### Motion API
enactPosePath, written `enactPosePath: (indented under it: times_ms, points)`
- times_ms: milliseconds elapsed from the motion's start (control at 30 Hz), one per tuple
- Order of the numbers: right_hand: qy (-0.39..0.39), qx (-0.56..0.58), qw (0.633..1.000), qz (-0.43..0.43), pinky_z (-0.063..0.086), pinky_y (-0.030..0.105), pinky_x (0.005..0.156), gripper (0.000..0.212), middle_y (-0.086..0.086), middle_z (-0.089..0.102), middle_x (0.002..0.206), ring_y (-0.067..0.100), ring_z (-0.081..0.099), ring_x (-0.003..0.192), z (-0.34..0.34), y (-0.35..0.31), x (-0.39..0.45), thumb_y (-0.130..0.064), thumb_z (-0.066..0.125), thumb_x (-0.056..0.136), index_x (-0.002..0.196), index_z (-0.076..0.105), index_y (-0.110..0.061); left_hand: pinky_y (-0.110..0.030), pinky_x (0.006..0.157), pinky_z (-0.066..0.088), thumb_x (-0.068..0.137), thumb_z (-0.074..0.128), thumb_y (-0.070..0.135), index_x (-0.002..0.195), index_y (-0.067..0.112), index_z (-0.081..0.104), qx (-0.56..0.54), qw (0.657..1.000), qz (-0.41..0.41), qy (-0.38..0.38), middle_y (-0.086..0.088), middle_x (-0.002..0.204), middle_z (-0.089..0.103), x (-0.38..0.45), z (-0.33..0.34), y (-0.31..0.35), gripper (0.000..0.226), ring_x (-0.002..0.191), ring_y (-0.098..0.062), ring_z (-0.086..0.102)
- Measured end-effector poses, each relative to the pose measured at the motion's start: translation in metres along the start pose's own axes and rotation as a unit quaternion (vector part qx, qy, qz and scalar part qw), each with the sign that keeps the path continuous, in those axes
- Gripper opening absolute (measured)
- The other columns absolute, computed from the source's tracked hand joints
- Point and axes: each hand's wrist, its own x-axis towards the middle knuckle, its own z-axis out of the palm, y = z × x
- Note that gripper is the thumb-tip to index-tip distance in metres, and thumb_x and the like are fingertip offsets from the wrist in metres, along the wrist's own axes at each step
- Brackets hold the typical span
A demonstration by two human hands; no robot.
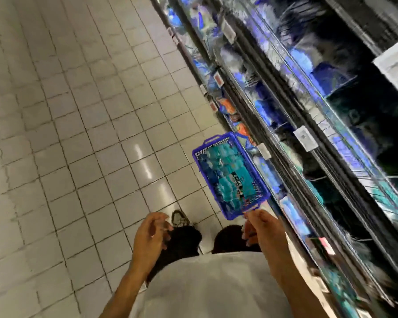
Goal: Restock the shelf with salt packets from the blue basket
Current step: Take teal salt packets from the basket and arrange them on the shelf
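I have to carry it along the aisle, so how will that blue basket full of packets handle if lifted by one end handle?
The blue basket looks full of teal packets, so probably heavy. Lifted by the near handle alone, it would likely tip and spill them. Its thin mesh plastic walls may flex.

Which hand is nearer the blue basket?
The right hand, close by the blue basket at its near handle; the left hand hangs apart over the floor.

shelf goods (308,92) smeared by blur (labels unreadable), forearms cropped
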Motion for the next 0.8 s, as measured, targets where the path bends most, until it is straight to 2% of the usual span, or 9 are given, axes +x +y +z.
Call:
enactPosePath:
  times_ms: [133, 300, 400, 500, 633, 733, 800]
  points:
    - [0.081, 0.043, 0.995, 0.025, 0.046, 0.027, 0.041, 0.022, 0.007, 0.063, 0.058, 0.018, 0.058, 0.048, 0.001, 0.007, -0.003, -0.008, 0.053, 0.102, 0.087, 0.066, 0.001, -0.034, 0.055, 0.051, 0.107, 0.045, 0.017, 0.104, 0.014, 0.065, 0.055, 0.994, 0.016, -0.092, -0.010, 0.086, 0.071, 0.047, 0.009, 0.040, 0.021, 0.069, -0.021, 0.065]
    - [0.126, 0.070, 0.989, 0.041, 0.048, 0.028, 0.044, 0.022, 0.009, 0.066, 0.062, 0.019, 0.060, 0.052, -0.005, 0.026, 0.002, -0.007, 0.054, 0.100, 0.083, 0.068, -0.005, -0.039, 0.063, 0.047, 0.107, 0.043, 0.010, 0.106, 0.006, 0.064, 0.095, 0.981, -0.001, -0.167, -0.024, 0.090, 0.068, 0.082, 0.049, 0.070, 0.021, 0.071, -0.029, 0.060]
    - [0.133, 0.085, 0.986, 0.053, 0.049, 0.028, 0.045, 0.023, 0.009, 0.067, 0.064, 0.019, 0.061, 0.054, -0.011, 0.041, 0.017, -0.007, 0.053, 0.101, 0.084, 0.069, -0.006, -0.039, 0.063, 0.051, 0.107, 0.043, 0.011, 0.108, 0.009, 0.064, 0.138, 0.968, -0.015, -0.208, -0.019, 0.091, 0.070, 0.100, 0.080, 0.071, 0.021, 0.073, -0.029, 0.063]
    - [0.132, 0.095, 0.984, 0.077, 0.050, 0.029, 0.046, 0.022, 0.012, 0.069, 0.067, 0.021, 0.063, 0.056, -0.017, 0.063, 0.043, -0.007, 0.055, 0.100, 0.084, 0.069, -0.009, -0.034, 0.058, 0.051, 0.107, 0.045, 0.014, 0.103, 0.016, 0.065, 0.173, 0.957, -0.032, -0.232, -0.013, 0.089, 0.072, 0.127, 0.113, 0.061, 0.021, 0.069, -0.022, 0.065]
    - [0.163, 0.086, 0.975, 0.125, 0.050, 0.029, 0.048, 0.020, 0.008, 0.071, 0.069, 0.019, 0.066, 0.058, -0.015, 0.108, 0.096, -0.011, 0.055, 0.100, 0.086, 0.070, -0.013, -0.028, 0.050, 0.050, 0.106, 0.046, 0.017, 0.101, 0.016, 0.063, 0.232, 0.933, -0.046, -0.269, 0.004, 0.076, 0.073, 0.182, 0.165, 0.022, 0.017, 0.061, -0.014, 0.064]
    - [0.198, 0.092, 0.960, 0.175, 0.050, 0.032, 0.051, 0.016, 0.006, 0.072, 0.070, 0.026, 0.070, 0.065, -0.008, 0.143, 0.151, -0.011, 0.056, 0.100, 0.090, 0.068, -0.008, -0.026, 0.047, 0.049, 0.105, 0.049, 0.020, 0.104, 0.013, 0.062, 0.271, 0.917, -0.064, -0.287, -0.007, 0.090, 0.073, 0.222, 0.200, -0.011, 0.015, 0.063, -0.014, 0.064]
    - [0.221, 0.114, 0.948, 0.202, 0.051, 0.031, 0.053, 0.014, 0.011, 0.074, 0.077, 0.028, 0.071, 0.067, 0.003, 0.164, 0.191, -0.011, 0.055, 0.100, 0.093, 0.066, -0.005, -0.024, 0.050, 0.052, 0.104, 0.049, 0.020, 0.104, 0.014, 0.062, 0.327, 0.890, -0.050, -0.315, -0.012, 0.097, 0.073, 0.256, 0.225, -0.037, 0.015, 0.068, -0.014, 0.065]
